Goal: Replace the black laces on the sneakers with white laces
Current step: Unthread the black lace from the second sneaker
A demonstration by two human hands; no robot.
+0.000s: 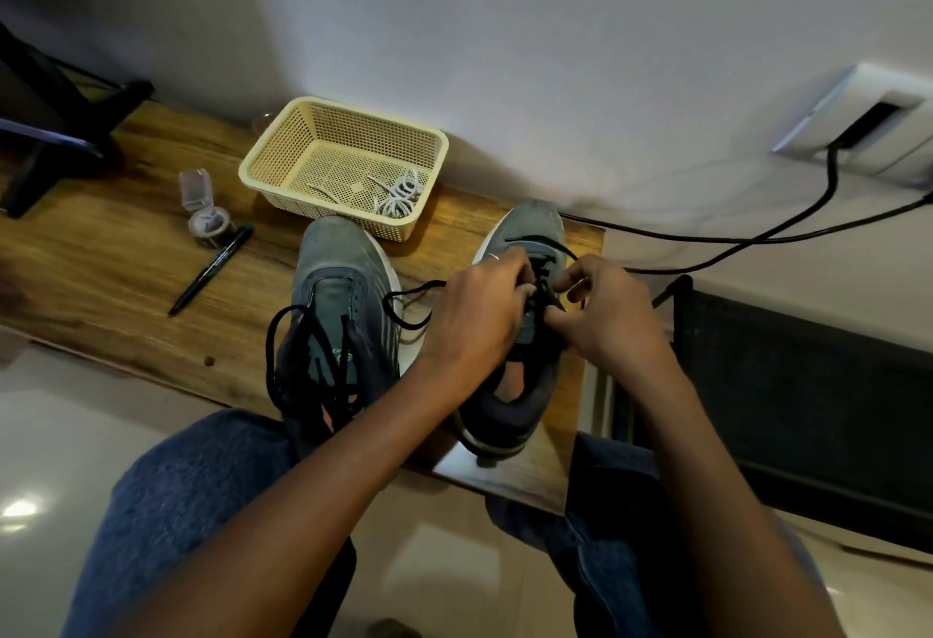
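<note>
The thin black lace [542, 284] of the right-hand grey mesh sneaker with a white sole [525, 334] sits between both hands, over the shoe's tongue. The left hand [479, 319] lies across the sneaker's inner side, fingers curled in tight and thumb tip pressed to the lace at the eyelets. The right hand [606, 314] mirrors it from the outer side, fingers bent narrow, thumb and forefinger pinched on the same lace. A loose loop of that lace trails out to the left of the left hand, onto the wooden plank table [126, 253].

Just left of the left forearm stands the second grey sneaker [333, 314], its slack black laces [308, 365] hanging in long loops over the heel end. Beyond both hands, touching the second sneaker's toe, is a cream perforated plastic basket [282, 142] with coiled white laces [399, 195] in its near right corner. Farther left of the hands lie a black marker pen [212, 269] and a small clear flip-lid container [204, 213]. Black cables [757, 238] run along the wall past the right hand.
</note>
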